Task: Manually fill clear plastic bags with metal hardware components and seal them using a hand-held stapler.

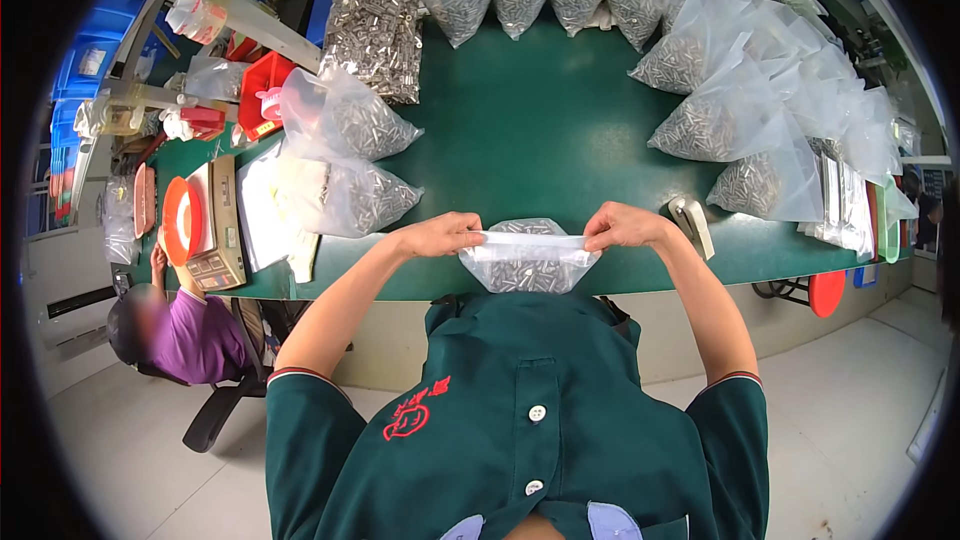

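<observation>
At the table's near edge lies a clear plastic bag (525, 275) filled with small silvery metal cylinders. Its top is folded over into a flat band that runs across between my hands. My left hand (442, 236) pinches the left end of this band, thumb and fingers closed on the plastic. At the right end, my right hand (624, 227) grips the band in the same way. A stapler (692, 227), pale on top, rests on the table just right of my right hand.
Filled bags of metal parts (745, 185) line the right and far sides of the green table (530, 120). Two more bags (365, 195) and a large pack (372, 40) stand left. Beyond them are a scale (226, 225), an orange tray (182, 220) and a seated person (205, 335).
</observation>
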{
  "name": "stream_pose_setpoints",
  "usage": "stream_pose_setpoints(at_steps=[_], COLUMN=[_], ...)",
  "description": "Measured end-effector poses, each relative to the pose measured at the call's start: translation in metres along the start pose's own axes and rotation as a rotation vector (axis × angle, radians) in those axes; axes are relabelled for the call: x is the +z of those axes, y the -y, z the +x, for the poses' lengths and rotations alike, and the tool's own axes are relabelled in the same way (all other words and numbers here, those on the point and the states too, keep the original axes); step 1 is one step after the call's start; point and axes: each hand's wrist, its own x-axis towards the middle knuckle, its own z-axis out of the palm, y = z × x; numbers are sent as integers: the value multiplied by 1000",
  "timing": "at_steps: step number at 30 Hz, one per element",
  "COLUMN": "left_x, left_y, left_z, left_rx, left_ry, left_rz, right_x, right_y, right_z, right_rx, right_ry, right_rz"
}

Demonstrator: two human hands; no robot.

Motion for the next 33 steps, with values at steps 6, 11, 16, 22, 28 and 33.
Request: stream_pose_setpoints(at_steps=[6, 11, 16, 22, 28, 33], left_x=[19, 22, 39, 65, 64, 46], left_y=[32, 27, -31, -47, -56, -47], left_z=[8, 9, 4, 26, 45, 50], left_rx=[53, 90, 358, 318, 104, 181], left_ry=[-115, -244, -545, -716, -444, -309], left_rz=[-340, -276, 831, 1077, 664, 422], right_x=[4, 8, -6, 0, -2, 3], right_y=[-38, -50, -24, -18, -16, -40], right_z=[22, 27, 13, 7, 2, 9], right_rx=[-60, -79, -74, -118, -107, -157], right_ry=[33, -39, -9, -49, -63, -77], right_rz=[269, 377, 287, 281, 239, 432])
